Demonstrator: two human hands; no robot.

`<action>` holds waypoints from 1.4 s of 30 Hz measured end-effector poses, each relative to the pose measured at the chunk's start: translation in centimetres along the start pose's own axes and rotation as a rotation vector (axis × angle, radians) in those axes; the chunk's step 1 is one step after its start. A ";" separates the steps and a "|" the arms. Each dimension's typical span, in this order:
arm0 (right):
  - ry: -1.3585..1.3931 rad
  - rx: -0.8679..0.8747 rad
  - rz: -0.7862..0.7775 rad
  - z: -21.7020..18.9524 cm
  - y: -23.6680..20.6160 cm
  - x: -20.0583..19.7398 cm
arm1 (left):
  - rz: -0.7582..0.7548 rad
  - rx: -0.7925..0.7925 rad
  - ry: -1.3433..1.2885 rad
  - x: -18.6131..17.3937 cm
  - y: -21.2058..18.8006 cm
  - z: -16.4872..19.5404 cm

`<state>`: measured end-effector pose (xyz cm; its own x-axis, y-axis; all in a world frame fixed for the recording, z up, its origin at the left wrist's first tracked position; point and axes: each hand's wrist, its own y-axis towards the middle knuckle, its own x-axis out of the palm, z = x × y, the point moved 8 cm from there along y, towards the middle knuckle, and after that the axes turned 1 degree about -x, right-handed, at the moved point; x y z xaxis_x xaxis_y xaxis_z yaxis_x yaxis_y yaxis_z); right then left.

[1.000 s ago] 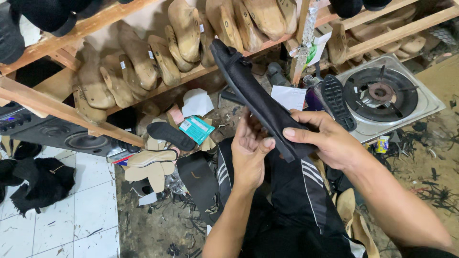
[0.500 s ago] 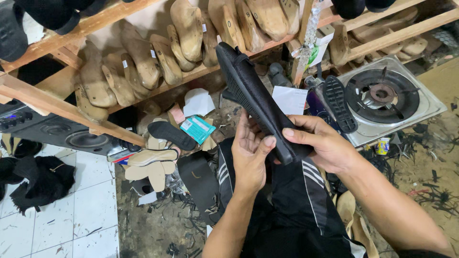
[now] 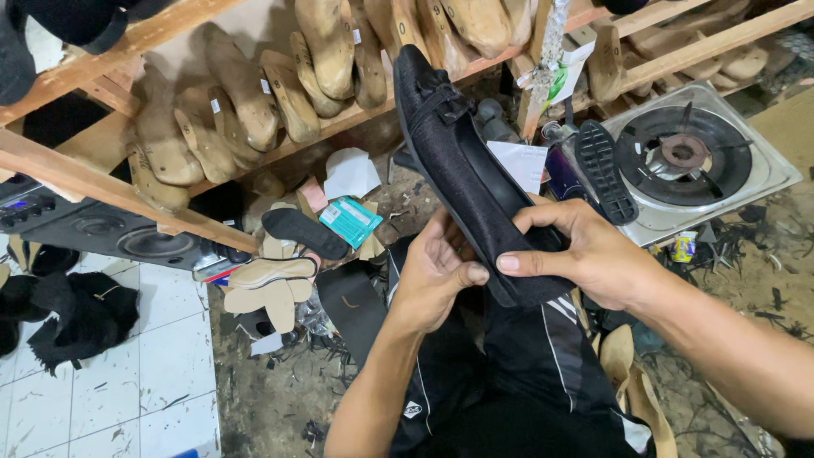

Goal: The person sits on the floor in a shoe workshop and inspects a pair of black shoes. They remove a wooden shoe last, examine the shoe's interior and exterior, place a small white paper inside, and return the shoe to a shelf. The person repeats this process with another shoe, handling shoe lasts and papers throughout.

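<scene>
At frame centre, the black fabric flat shoe with a bow [image 3: 462,170] looks fully assembled; the left hand [image 3: 437,276] and right hand [image 3: 585,254] both clamp its heel, toe pointing up.

A: Left hand [image 3: 437,273]?
B: Forearm comes up from bottom centre, bare. Palm turned toward the right one, fingers curled, thumb out sideways, tip nearly meeting the other thumb. Closed in a grip.
A: Right hand [image 3: 593,259]?
B: Arm enters from the lower right, bare, wrist straight. Fingers wrapped over the top, thumb pointing left and pressed flat. Also gripping.
A: Spacing?
B: Hands just beside each other, held above the lap.
</scene>
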<state>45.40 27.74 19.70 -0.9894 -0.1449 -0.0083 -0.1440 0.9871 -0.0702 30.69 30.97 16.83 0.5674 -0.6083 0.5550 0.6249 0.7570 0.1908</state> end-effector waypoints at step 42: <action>0.261 0.241 -0.153 3.8 2.5 -1.3 | 0.096 -0.026 0.059 -1.9 2.0 -1.1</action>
<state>46.38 30.13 15.78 -0.9327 -0.2359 0.2728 -0.3123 0.9066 -0.2838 31.47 33.33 15.25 0.6552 -0.5471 0.5209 0.5799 0.8062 0.1174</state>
